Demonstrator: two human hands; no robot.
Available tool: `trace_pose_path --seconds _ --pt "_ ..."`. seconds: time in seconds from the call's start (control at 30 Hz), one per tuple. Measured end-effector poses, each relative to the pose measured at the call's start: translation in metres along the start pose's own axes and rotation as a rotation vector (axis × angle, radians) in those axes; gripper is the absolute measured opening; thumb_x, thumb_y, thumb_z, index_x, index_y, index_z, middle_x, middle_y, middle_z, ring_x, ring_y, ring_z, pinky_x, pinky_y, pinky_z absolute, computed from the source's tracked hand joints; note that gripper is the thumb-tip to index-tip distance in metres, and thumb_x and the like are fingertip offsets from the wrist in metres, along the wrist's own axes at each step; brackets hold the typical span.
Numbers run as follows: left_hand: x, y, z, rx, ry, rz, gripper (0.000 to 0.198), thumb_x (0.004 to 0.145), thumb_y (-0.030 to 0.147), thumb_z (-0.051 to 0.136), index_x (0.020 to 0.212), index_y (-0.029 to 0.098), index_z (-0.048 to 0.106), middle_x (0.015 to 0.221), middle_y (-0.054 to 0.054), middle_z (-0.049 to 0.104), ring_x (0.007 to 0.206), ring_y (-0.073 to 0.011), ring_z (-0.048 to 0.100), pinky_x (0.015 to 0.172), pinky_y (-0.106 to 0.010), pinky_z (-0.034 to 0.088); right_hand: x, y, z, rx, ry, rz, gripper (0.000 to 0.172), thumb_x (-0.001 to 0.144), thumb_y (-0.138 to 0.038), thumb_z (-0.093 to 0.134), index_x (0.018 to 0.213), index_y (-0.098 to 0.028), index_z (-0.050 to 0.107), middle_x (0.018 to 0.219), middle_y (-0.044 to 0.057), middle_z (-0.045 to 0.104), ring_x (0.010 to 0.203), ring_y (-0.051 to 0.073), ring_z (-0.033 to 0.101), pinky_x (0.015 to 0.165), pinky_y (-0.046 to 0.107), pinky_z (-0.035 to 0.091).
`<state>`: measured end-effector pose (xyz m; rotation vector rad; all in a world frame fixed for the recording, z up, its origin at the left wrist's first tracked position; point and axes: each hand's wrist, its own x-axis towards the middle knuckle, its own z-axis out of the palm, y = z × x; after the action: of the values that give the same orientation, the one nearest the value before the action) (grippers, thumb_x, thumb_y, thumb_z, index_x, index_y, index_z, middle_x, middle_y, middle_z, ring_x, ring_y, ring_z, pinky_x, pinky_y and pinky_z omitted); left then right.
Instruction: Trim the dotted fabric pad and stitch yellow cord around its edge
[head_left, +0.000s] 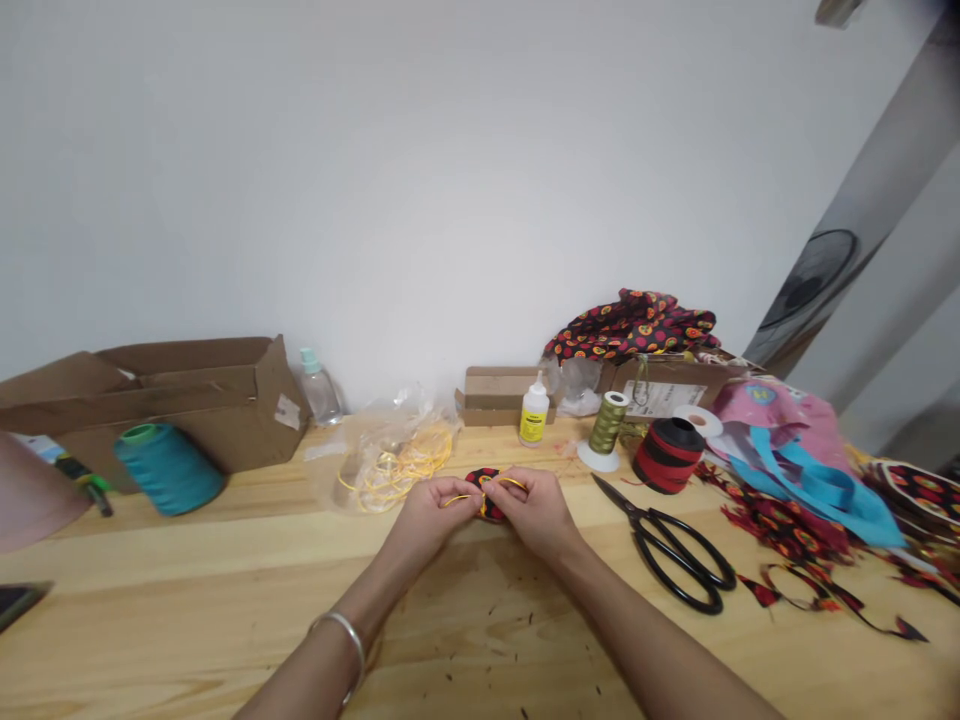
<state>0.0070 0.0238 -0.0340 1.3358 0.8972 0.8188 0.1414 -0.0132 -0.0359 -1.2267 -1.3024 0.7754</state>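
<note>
Near the middle of the table, my left hand (439, 510) pinches a thin yellow cord (512, 483) at a small dark patterned fabric piece (486, 478). From the other side my right hand (536, 505) pinches the same cord, and the fingertips of both hands nearly meet over the fabric. Partly hidden by the fingers, the fabric shows red and orange spots. A clear plastic bag with yellow cord (405, 460) lies behind my left hand. Black-handled scissors (667, 550) rest to the right of my right hand.
A glue bottle (533, 412), a green thread spool (608, 423) and a red-black spool (667, 455) stand behind. At left are a teal thread cone (169, 470), a cardboard box (255, 400) and a spray bottle (320, 390). Blue ribbon (825, 490) and fabric scraps (802, 530) lie right.
</note>
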Motion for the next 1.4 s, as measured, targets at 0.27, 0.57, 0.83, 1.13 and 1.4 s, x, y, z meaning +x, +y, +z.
trace_pose_path --seconds 0.27,0.57,0.83,1.13,1.4 --pt "-0.0005 0.0026 0.0001 -0.059 -0.019 -0.014 0.014 0.059 0.026 0.067 0.065 0.013 0.067 0.059 -0.002 0.068 0.055 -0.0115 0.057 0.054 -0.018 0.04 0.0026 0.0041 -0.0007 0.014 0.028 0.014 0.017 0.067 -0.024 0.055 0.058 -0.012 0.063 0.053 0.0 0.059 0.049 0.011 0.052 0.045 0.019 0.039" --pt "-0.002 0.0044 -0.0005 -0.062 0.003 -0.043 0.016 0.058 0.028 0.068 0.061 0.013 0.067 0.053 -0.001 0.066 0.046 -0.0091 0.053 0.049 -0.018 0.038 0.0003 0.0011 -0.0012 0.01 0.009 -0.013 0.017 0.067 -0.026 0.055 0.059 -0.013 0.063 0.055 0.001 0.06 0.049 0.011 0.052 0.046 0.019 0.04" --pt "-0.0012 0.0043 -0.0004 -0.059 0.003 -0.003 0.016 0.058 0.028 0.068 0.062 0.013 0.068 0.06 -0.002 0.068 0.057 -0.0116 0.057 0.057 -0.019 0.041 0.0029 0.0063 -0.0023 -0.187 0.064 -0.039 0.023 0.069 -0.027 0.053 0.053 -0.013 0.061 0.047 -0.002 0.053 0.045 0.009 0.045 0.041 0.017 0.034" --pt "-0.0042 0.0084 0.0007 -0.072 0.013 -0.047 0.018 0.058 0.029 0.067 0.062 0.011 0.066 0.057 -0.003 0.066 0.05 -0.0105 0.053 0.047 -0.019 0.036 -0.0017 0.0086 -0.0028 -0.207 0.03 -0.14 0.02 0.074 -0.027 0.051 0.068 -0.015 0.066 0.064 0.004 0.064 0.06 0.015 0.056 0.053 0.022 0.043" --pt "-0.0051 0.0083 0.0004 -0.028 0.025 -0.034 0.022 0.057 0.032 0.067 0.064 0.012 0.066 0.056 -0.002 0.066 0.05 -0.0115 0.054 0.047 -0.019 0.037 0.0 0.0083 -0.0043 -0.308 0.058 -0.163 0.021 0.074 -0.028 0.051 0.066 -0.014 0.066 0.062 0.004 0.064 0.056 0.013 0.055 0.051 0.021 0.041"
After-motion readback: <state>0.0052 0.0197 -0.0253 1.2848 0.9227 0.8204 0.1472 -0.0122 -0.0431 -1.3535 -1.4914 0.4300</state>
